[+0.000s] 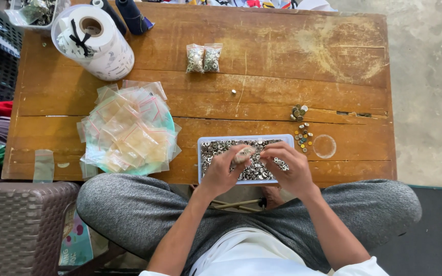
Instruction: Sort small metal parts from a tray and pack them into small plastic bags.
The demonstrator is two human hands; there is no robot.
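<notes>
My left hand (222, 170) and my right hand (288, 168) are both over a white rectangular tray (246, 138) filled with small metal rings, at the near edge of the wooden table (262, 61). The left hand pinches a small clear bag (243, 153) partly filled with rings. The right hand's fingers rest curled on the rings in the tray, close to the bag; what they pinch is hidden. Two filled small bags (203, 58) lie at the far middle of the table.
A heap of empty clear zip bags (129, 128) lies on a green plate at left. A clear tub with a tape roll (94, 41) stands far left. Small button clusters (301, 125) and a clear round lid (325, 146) lie right of the tray. A brown wicker seat (19, 225) is near left.
</notes>
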